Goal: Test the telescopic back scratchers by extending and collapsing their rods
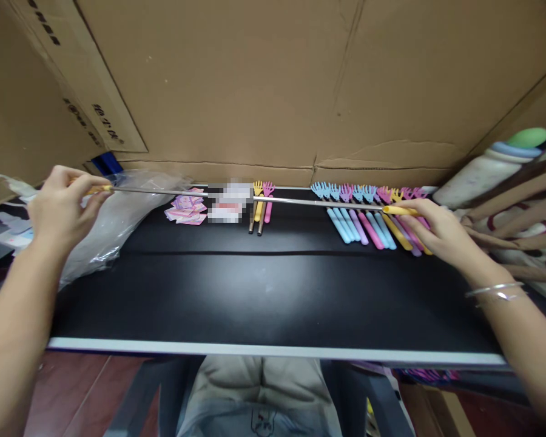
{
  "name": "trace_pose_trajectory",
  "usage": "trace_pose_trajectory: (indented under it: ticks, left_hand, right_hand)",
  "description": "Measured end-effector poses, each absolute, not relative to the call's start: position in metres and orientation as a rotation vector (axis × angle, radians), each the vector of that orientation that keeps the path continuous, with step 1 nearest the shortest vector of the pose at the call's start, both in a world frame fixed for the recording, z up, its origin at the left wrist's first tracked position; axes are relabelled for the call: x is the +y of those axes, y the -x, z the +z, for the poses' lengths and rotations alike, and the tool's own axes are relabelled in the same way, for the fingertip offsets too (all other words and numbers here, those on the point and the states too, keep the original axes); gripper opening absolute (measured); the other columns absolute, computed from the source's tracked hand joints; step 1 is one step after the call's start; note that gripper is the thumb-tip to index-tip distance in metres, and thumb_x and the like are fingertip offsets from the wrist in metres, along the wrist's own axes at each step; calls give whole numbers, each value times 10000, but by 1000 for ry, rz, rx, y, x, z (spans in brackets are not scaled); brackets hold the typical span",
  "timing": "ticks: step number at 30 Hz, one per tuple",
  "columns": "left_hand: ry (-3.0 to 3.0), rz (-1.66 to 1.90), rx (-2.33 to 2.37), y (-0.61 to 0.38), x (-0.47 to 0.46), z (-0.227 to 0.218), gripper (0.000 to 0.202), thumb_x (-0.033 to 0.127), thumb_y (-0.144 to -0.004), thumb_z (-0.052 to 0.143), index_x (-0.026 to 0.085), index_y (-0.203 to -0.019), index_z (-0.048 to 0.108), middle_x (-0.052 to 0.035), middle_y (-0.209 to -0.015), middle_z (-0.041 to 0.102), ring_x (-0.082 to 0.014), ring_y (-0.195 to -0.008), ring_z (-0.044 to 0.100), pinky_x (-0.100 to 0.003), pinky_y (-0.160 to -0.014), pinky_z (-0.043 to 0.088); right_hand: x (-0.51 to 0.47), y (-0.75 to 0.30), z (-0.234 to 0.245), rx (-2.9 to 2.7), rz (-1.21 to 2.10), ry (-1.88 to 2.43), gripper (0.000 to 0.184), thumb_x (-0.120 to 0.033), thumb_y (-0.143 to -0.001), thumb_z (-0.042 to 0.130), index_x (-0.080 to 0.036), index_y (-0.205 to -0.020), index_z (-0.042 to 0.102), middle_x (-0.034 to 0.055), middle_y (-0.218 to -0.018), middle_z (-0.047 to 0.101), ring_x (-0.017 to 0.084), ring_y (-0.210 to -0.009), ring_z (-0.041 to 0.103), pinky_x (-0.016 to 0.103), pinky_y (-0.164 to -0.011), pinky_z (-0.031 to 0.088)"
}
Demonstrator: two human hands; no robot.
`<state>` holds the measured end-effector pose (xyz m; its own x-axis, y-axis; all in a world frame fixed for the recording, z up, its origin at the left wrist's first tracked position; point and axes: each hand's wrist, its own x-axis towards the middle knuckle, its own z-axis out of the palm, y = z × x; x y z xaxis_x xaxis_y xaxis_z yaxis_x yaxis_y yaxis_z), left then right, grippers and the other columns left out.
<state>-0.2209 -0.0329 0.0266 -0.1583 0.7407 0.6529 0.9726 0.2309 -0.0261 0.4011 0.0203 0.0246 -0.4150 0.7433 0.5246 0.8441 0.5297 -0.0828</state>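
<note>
Left hand (66, 203): fingers pinch the rod's (291, 201) yellow left end. Right hand (441, 230): fingers pinch its yellow right end. This two-point grip presumably holds the single rod level above the table (255, 291). Along the table's far side, left to right: one bag (118, 224); overlapping cards (186, 209), uncountable; two loose scratchers (258, 210); two tubes (251, 220); a scratcher row (371, 230), at least ten, apparently aligned for access.

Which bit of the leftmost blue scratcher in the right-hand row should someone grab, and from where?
Probably the middle of its handle, from the near left. That slim handle angles towards the camera, and its neighbours lie close on the right, leaving the left side easier to reach; the thin-fingered head is at the far end.
</note>
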Motion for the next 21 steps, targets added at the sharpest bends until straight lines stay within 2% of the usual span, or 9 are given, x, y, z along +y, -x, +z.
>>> trace_pose_trajectory:
  ticks: [7,11,17,21]
  left_hand:
    - [1572,-570,-1932,223,-30,24,326,425,-874,423,237,-1073,599,-24,-1060,518,-162,-916,508,-216,-596,284]
    - [1567,-596,-1901,227,-29,23,318,443,-874,427,242,-1043,606,-15,-1025,514,-154,-894,497,-204,-594,277]
    - [1577,-645,-1849,229,-27,21,407,536,-889,369,237,-1028,610,-15,-1004,514,-144,-847,479,-208,-598,269]
    - [1574,-660,-1843,231,-26,19,384,522,-880,394,242,-1023,615,-14,-1005,520,-147,-857,477,-209,-596,270]
  right_hand:
    - [22,-404,21,-2320,-309,1256,298,-336,-901,400,-158,-1076,565,137,-1003,634,222,-918,577,329,-790,426]
    - [22,-403,20,-2323,-358,1268,285,-318,-899,418,-157,-1077,572,141,-1014,635,220,-924,572,326,-801,420]
    - [19,-400,23,-2294,-418,1329,282,-308,-901,452,-133,-1081,580,156,-1014,639,205,-935,575,294,-786,413]
    - [17,-396,24,-2275,-423,1353,293,-306,-897,471,-119,-1093,583,156,-1017,642,191,-927,587,270,-769,411]
